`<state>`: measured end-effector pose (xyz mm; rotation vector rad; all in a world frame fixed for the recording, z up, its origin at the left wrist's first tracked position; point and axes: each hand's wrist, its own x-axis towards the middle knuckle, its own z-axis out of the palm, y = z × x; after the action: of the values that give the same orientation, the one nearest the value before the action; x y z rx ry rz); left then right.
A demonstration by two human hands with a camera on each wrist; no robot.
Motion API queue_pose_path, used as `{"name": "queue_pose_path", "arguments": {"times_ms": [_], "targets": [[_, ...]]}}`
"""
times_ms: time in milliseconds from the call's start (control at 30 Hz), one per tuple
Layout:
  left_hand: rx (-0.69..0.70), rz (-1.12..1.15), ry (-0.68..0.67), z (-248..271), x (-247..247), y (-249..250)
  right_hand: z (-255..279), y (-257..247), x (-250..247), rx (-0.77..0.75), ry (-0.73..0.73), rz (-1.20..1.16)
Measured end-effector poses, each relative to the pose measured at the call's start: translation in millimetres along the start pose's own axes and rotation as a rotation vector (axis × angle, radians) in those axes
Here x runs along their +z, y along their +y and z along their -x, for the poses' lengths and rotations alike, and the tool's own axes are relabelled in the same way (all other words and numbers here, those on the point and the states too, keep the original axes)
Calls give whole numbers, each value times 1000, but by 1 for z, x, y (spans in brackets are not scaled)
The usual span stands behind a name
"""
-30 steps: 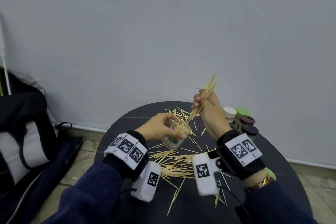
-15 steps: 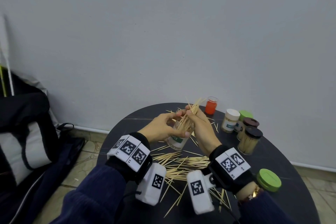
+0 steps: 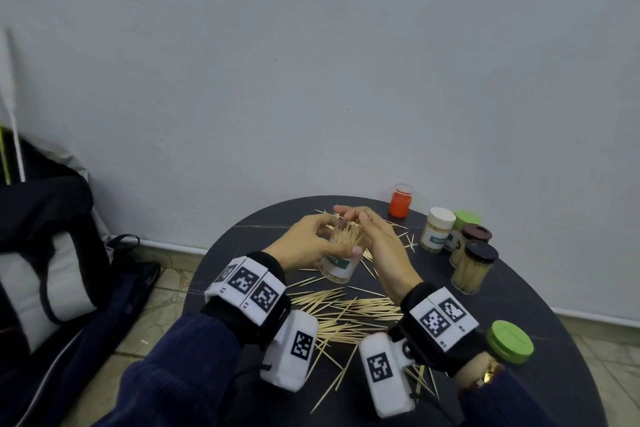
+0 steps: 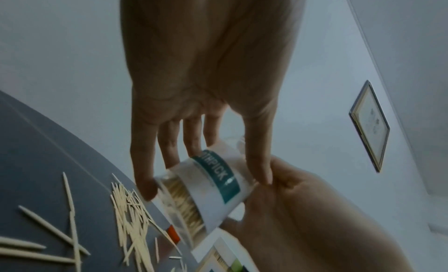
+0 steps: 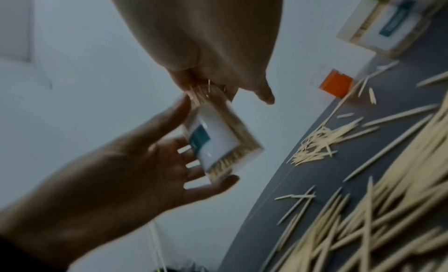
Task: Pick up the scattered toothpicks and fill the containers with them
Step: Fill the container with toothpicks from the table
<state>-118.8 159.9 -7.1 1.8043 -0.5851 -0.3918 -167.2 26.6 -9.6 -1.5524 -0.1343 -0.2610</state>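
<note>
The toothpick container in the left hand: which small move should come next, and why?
Probably the right hand should press its toothpick bundle deeper into the toothpick container, because the left hand holds it tilted above the table and tips protrude from the mouth.

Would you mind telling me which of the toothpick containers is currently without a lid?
The clear container held tilted in the left hand, with toothpicks sticking out of its open mouth; the four jars standing at the right all wear lids.

Soft even light, wrist views dim, blurred
</note>
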Motion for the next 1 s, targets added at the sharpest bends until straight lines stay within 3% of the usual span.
{"name": "queue_pose_path", "arguments": {"times_ms": [167, 333, 600, 833, 1000], "targets": [[-4, 38, -2, 1, -1, -1, 0, 0, -7, 43, -81, 225], [-6, -4, 4, 1, -2, -3, -4, 2, -16, -35, 0, 308], [71, -145, 118, 0, -6, -7, 0, -3, -22, -151, 67, 632], [105, -180, 153, 0, -8, -9, -4, -14, -18, -179, -23, 852], [117, -240, 83, 2, -6, -7, -6, -15, -16, -182, 17, 985]]}}
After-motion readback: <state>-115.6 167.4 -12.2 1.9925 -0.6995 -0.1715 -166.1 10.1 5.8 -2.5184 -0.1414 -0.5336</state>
